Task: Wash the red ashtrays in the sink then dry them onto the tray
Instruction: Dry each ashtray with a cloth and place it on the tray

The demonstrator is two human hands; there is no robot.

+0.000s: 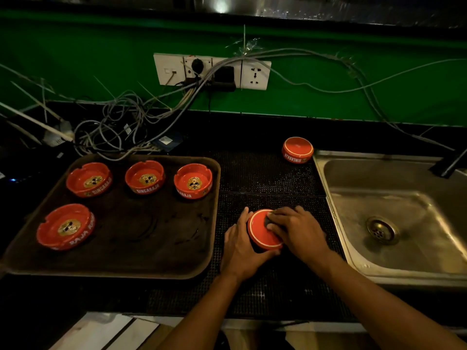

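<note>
- Ashtray (261,229) between the hands: red, round, white rim line, upside down with flat base up, tilted a bit toward the left hand, on the black mat (267,178).
- Left hand (240,246) cups the ashtray's left side, fingers curled round the wall, thumb at the near edge.
- Right hand (295,229) lies on top of the base, fingers bent, pressing something dark under the fingertips; can't tell what it is.
- Second ashtray (297,149), also upside down, "SINGARAJA" on its wall, beyond the right hand at the mat's far corner, just beside the sink (394,215) rim.
- Sink directly right of the right hand, steel, wet-looking, drain (382,229) in the middle; nothing in the basin.
- Tray (118,263) just left of the left hand, dark, raised rim, its right edge near the held ashtray.
- Tray holds four upright ashtrays: three in the far row (89,179), (144,176), (193,180), one near-left (65,226); gold emblem inside each. Near-right part of the tray is bare.
- Open mat between the hands and the far ashtray.
- Worktop (50,294) dark; cable tangle (113,127) beyond the tray, socket strip (255,74) on the green wall.
</note>
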